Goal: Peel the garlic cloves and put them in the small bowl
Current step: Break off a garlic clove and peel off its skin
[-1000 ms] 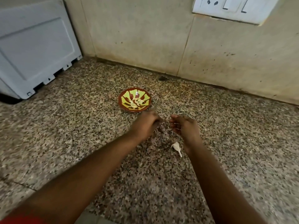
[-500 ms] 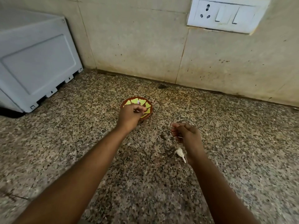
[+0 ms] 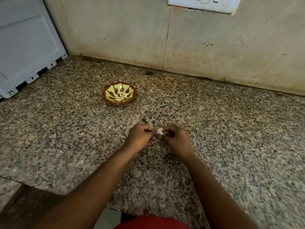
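Gripping: right hand (image 3: 177, 140) pinches a pale garlic clove (image 3: 160, 131) at its fingertips, just below centre of the frame; most of the clove is hidden behind the fingers.
Left hand: left hand (image 3: 140, 137) sits just left of the clove with fingers curled in; they seem to meet the clove's left edge, but whether they pinch the clove or a scrap of skin cannot be told from this angle.
Hands together: the two fists nearly touch, low over the granite counter (image 3: 66, 138).
Small bowl: small bowl (image 3: 107, 93), brown rimmed with yellow-green panels, stands on the counter above and left of the hands, well apart from them.
Bowl contents: peeled cloves (image 3: 121, 96) lie heaped in its middle; they blur together, so single pieces are hard to separate.
Scrap: a small dark bit (image 3: 144, 120) lies on the counter just above the left hand; too small to identify.
Upper left: a grey appliance (image 3: 28, 47) is cut off by the frame edge.
Top right: a white switch plate (image 3: 203, 4) on the stained wall (image 3: 123, 33) is cropped at the top.
Bottom edge: red clothing (image 3: 153, 223) shows between the forearms, partly cut off.
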